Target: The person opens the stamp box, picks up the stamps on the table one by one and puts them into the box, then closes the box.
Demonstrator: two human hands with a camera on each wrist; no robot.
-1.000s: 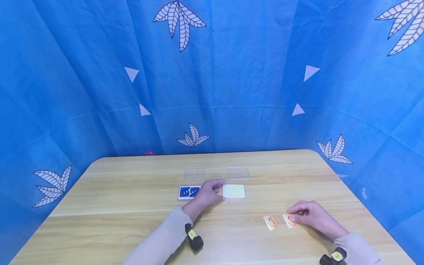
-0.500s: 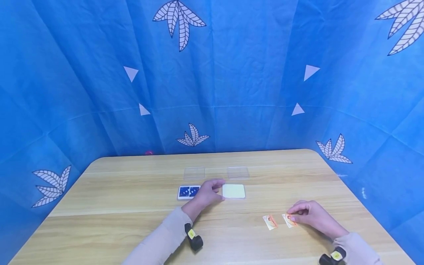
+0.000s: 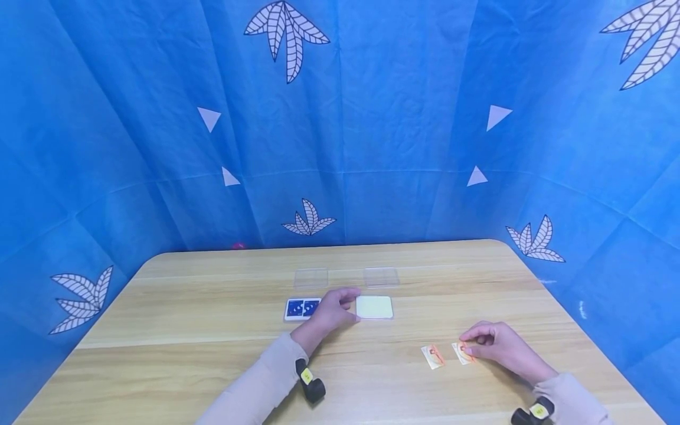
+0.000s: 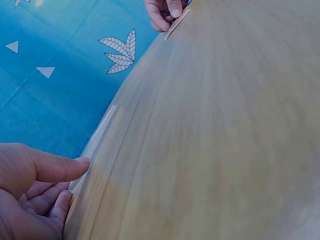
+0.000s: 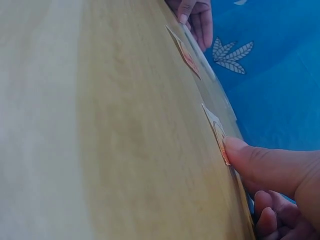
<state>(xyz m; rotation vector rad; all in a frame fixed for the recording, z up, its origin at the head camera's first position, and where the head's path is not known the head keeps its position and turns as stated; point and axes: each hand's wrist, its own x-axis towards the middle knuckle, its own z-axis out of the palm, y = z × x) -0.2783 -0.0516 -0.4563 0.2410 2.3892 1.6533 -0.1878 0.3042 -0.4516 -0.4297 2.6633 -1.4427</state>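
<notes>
- The pale case lies flat near the middle of the table, a rounded rectangle with a light yellow-green face and a clear rim.
- The gripped card, small, white and orange with a printed figure, sits slanted toward the table's right side; the wrist view shows it slightly bowed.
- The second card, similarly coloured, lies just to its left, apart from it.
- The left hand is partly open, thumb and forefinger set at the near and far corners of the pale case's left end, holding it by that edge.
- The right hand is nearly closed at the fingertips, pinching the gripped card's right edge; the thumb hides part of its print.
- A blue-patterned case with a white border lies left of the pale case, its right end covered by the left hand.
- Two transparent panels rest behind the cases, side by side and apart.
- A blue curtain with leaf prints hangs beyond the table.
</notes>
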